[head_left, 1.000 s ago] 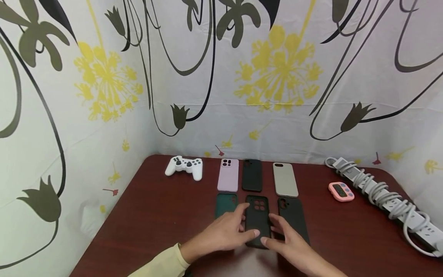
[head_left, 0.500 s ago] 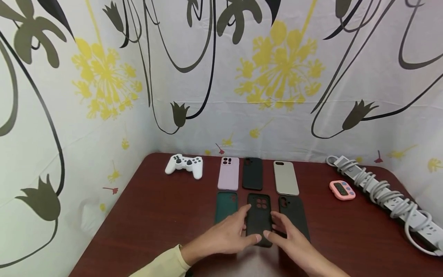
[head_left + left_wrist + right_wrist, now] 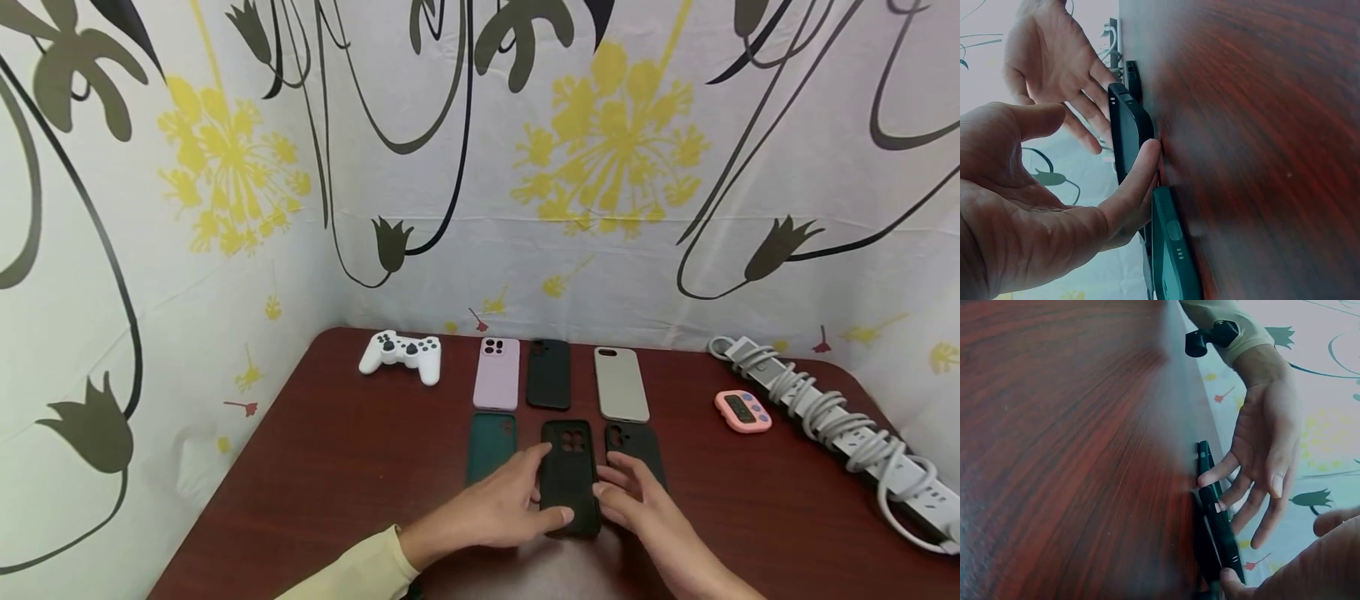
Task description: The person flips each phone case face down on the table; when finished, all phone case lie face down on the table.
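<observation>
Here, low in the frame, my left hand [image 3: 498, 510] and right hand [image 3: 637, 508] lay spread with fingers straight, bracketing the black case [image 3: 570, 475] flat on the worktop [image 3: 337, 467], lower centre. I judged I was squaring it into its row; next called for gentle side nudges. Beyond, the green case [image 3: 489, 446] flanked it.

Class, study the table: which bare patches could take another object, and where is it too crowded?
Bare wood lies left of the green case, in front of the white controller, and between the black right case and the pink timer. The middle is crowded: six cases in two rows, both hands at the black centre case.
</observation>
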The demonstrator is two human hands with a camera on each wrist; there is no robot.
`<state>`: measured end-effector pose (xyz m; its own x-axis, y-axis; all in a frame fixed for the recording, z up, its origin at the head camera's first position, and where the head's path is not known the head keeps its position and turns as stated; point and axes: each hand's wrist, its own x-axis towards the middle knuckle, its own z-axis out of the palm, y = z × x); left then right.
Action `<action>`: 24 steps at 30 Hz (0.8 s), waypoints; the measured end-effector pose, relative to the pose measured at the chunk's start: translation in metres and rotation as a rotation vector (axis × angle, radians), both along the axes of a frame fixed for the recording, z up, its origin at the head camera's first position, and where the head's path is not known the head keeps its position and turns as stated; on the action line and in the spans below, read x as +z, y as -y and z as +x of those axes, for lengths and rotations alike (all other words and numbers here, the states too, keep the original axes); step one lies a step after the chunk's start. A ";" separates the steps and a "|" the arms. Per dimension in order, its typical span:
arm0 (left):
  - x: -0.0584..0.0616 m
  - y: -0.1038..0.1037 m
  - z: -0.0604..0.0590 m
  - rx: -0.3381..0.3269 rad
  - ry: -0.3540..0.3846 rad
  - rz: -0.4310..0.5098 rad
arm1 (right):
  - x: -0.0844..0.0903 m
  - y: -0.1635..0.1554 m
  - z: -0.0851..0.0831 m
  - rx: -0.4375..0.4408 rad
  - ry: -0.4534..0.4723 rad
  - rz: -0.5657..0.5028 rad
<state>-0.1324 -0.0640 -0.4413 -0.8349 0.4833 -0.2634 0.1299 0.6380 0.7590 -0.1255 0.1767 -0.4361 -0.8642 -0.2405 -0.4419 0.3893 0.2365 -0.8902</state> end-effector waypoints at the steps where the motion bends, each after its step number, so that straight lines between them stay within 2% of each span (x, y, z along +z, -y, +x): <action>1: 0.000 -0.001 -0.001 -0.001 0.000 0.001 | 0.000 -0.001 0.000 -0.019 0.005 -0.024; 7: 0.000 -0.006 -0.006 -0.008 -0.001 0.003 | 0.000 -0.005 -0.002 -0.090 0.012 -0.075; 16: 0.001 -0.012 -0.012 0.006 0.040 0.035 | -0.005 -0.006 -0.008 -0.091 0.034 -0.091; 24: 0.003 -0.018 -0.019 0.043 -0.027 -0.047 | -0.004 -0.001 -0.005 -0.094 0.009 -0.103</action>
<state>-0.1518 -0.0463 -0.4386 -0.8619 0.4340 -0.2623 0.1211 0.6784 0.7246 -0.1305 0.1780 -0.4406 -0.8812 -0.2035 -0.4266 0.4132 0.1064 -0.9044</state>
